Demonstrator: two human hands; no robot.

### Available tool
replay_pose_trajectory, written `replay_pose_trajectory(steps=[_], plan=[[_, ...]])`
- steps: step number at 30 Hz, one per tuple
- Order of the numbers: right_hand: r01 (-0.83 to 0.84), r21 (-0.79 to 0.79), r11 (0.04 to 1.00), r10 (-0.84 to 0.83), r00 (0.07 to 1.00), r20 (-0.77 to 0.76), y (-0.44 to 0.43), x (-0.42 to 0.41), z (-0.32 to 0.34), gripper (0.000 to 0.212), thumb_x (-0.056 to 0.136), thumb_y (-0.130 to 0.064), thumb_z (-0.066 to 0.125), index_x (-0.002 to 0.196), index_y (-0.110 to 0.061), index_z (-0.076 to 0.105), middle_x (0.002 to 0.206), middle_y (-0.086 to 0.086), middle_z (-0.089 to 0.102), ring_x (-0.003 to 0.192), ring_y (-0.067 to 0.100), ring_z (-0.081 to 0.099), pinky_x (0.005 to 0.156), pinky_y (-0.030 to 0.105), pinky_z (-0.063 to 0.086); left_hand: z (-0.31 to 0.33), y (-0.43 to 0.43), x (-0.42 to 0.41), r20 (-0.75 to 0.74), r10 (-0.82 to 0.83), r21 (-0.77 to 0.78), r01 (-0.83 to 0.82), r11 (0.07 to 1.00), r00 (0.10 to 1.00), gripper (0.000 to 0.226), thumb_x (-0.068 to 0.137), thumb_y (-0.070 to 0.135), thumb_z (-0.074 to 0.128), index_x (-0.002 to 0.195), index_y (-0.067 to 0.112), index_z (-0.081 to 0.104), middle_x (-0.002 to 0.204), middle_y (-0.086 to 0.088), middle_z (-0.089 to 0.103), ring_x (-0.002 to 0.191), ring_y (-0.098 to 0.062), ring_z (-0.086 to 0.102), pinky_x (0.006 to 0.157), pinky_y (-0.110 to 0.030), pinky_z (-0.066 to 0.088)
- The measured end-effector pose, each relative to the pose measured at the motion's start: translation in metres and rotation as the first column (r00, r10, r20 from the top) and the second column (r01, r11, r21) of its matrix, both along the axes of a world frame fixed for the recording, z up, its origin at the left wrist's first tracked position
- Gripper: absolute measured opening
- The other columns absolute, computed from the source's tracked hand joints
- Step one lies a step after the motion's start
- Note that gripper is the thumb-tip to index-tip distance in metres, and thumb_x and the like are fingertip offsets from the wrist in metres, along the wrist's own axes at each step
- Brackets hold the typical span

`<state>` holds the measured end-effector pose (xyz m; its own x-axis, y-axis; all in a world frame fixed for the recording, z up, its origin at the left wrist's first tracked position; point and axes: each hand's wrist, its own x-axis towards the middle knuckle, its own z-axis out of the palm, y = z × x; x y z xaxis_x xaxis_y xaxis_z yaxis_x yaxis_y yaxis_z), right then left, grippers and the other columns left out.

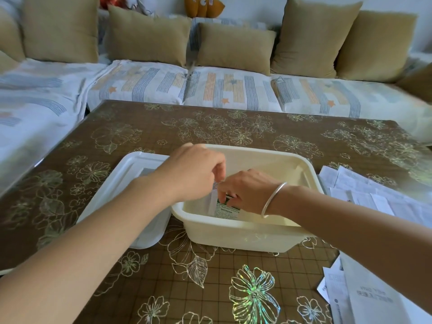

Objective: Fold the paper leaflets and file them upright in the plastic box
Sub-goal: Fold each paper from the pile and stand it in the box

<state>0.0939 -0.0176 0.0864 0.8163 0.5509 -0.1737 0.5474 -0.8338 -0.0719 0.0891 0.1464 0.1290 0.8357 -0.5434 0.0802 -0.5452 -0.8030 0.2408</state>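
**Filing step: leaflet upright, both hands on it**

The folded leaflet (225, 210) stands just below both hands, in the near-left corner of the plastic box (261, 154), with its long axis roughly vertical. The left hand (194, 171) pinches its top edge from above. The right hand (247, 192) pinches its right side. Neither hand is nearer. Release looks like the next move.

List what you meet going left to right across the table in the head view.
White lid, left hand, folded leaflet, right hand, bracelet, loose leaflets. The plastic box spans both hands, so it is left out.
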Motion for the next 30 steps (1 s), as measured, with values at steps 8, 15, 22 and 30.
replay_pose_trajectory(steps=[8,15,22,30], plan=[[0.099,-0.013,0.995,-0.099,0.992,-0.073,-0.014,-0.007,0.013,0.03,0.088,-0.021,0.052,0.112,-0.03,0.068,0.11,-0.005,0.068,0.103,0.02,0.06,0.091,0.028,0.046,-0.013,-0.02,0.018,-0.168,0.028,0.283,0.021,0.959,0.985,0.031,0.088,0.01,0.047,0.107,0.029,0.062,0.112,0.009,0.066,0.107,-0.018,0.056,0.087,-0.036,0.049],[0.152,-0.063,0.986,-0.144,0.983,0.113,-0.016,-0.005,0.017,0.023,0.088,-0.03,0.055,0.106,-0.034,0.069,0.106,-0.002,0.067,0.095,0.025,0.061,0.069,0.025,0.042,-0.017,-0.021,0.022,-0.106,0.009,0.249,0.018,0.968,0.994,0.033,0.088,0.012,0.047,0.107,0.034,0.064,0.113,0.008,0.065,0.107,-0.019,0.057,0.086,-0.034,0.047],[0.126,-0.061,0.99,-0.109,0.966,0.235,0.007,0.012,0.006,0.02,0.088,-0.046,0.056,0.1,-0.033,0.065,0.104,-0.001,0.065,0.096,0.025,0.06,0.07,0.028,0.035,0.004,0.002,0.014,-0.02,0.042,-0.026,-0.043,0.999,0.999,0.035,0.084,0.007,0.042,0.088,0.032,0.066,0.093,0.016,0.071,0.092,-0.012,0.063,0.083,-0.035,0.051],[0.105,0.044,0.993,-0.111,0.98,0.166,0.02,0.024,-0.003,0.023,0.086,-0.046,0.059,0.103,-0.031,0.064,0.099,-0.003,0.066,0.093,0.024,0.061,0.07,0.028,0.038,0.008,0.025,0.009,0.022,0.065,-0.18,-0.06,0.982,0.998,0.04,0.081,0.002,0.044,0.086,0.031,0.071,0.085,0.019,0.071,0.07,0.009,0.06,0.071,-0.025,0.049]])
